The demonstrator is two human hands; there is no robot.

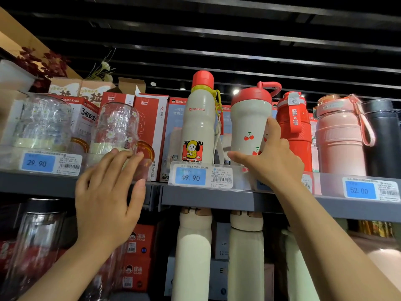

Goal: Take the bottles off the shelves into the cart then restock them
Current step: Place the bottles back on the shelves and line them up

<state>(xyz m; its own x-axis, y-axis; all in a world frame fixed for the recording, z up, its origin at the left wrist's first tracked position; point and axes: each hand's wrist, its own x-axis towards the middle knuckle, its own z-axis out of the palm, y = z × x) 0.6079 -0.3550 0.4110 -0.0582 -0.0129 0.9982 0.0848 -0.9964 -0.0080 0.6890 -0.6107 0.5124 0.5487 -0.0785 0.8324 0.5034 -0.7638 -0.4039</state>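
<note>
My right hand (pixel 272 158) is wrapped around the lower part of a cream cherry-print bottle (pixel 249 120) with a red lid, upright on the top shelf (pixel 217 200). To its left stands a tall cream bottle (pixel 196 124) with a red cap and a cartoon label. On its right are a red bottle (pixel 294 129), a pink bottle (pixel 338 137) with a strap and a black bottle (pixel 382 135). My left hand (pixel 110 196) is spread open, fingertips against the clear shelf guard in front of a flowered glass mug (pixel 119 127).
Another glass mug (pixel 43 122) stands at far left, with red and white boxes (pixel 149 127) behind. Price tags (pixel 191 177) line the shelf edge. The shelf below holds several cream bottles (pixel 193 253), a clear glass bottle (pixel 32 246) and red boxes (pixel 138 257).
</note>
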